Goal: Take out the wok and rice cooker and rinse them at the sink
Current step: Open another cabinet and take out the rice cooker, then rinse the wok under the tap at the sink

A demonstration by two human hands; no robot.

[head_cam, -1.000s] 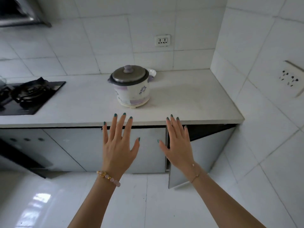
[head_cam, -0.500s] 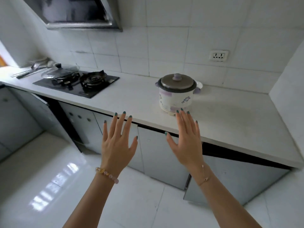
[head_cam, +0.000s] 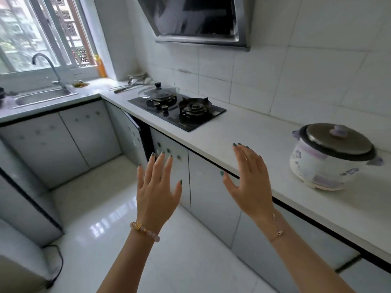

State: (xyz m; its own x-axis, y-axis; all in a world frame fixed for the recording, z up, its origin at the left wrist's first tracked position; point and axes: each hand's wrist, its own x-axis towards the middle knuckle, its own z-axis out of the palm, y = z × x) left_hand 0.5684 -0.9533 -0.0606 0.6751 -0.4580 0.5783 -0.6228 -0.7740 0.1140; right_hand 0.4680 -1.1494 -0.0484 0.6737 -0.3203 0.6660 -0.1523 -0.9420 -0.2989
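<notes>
A white rice cooker (head_cam: 325,166) with purple flowers and a grey lid stands on the white counter (head_cam: 243,132) at the right. Under a glass lid (head_cam: 158,91), a pan sits on the left burner of the black gas stove (head_cam: 177,111); its body is mostly hidden. The steel sink (head_cam: 42,96) with its curved tap (head_cam: 47,66) lies at the far left under the window. My left hand (head_cam: 157,187) and my right hand (head_cam: 248,178) are raised in front of me with fingers spread, holding nothing. The right hand hovers at the counter's front edge, left of the rice cooker.
A range hood (head_cam: 201,20) hangs above the stove. Plates and utensils (head_cam: 131,83) lie in the counter corner, beside an orange bottle (head_cam: 101,67). One cabinet door (head_cam: 132,132) below the stove stands ajar. A black cable (head_cam: 57,265) runs across the white floor at lower left.
The view has swung left: the rice cooker has slid to the right edge, and the stove, sink and window have come into sight. Both hands stay raised and spread.
</notes>
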